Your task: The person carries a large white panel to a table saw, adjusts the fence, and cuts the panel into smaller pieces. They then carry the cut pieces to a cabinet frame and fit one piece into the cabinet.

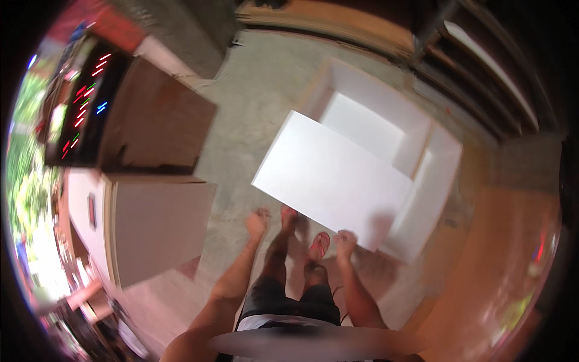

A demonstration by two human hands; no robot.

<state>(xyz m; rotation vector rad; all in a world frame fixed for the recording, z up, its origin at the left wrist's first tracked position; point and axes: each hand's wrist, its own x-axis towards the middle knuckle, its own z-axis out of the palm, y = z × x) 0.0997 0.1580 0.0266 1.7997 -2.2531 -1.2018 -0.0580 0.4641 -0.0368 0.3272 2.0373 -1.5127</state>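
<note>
My left hand (258, 223) hangs over the concrete floor, left of a large white board. Its fingers are curled, and what they hold, if anything, is too blurred to make out. My right hand (345, 244) is closed at the near edge of the white board (329, 172). Whether it touches or grips that edge cannot be told. The board lies flat across part of an open white cabinet carcass (368, 90), covering some of its inside. One compartment shows behind the board and a narrower one along the right side.
At left stand a brown wooden box (157, 114) and a pale cabinet (163, 229). My sandalled feet (318, 246) are on the floor just before the board. Dark shelving (488, 78) is at the far right, and a brown wooden surface (512, 253) lies at right.
</note>
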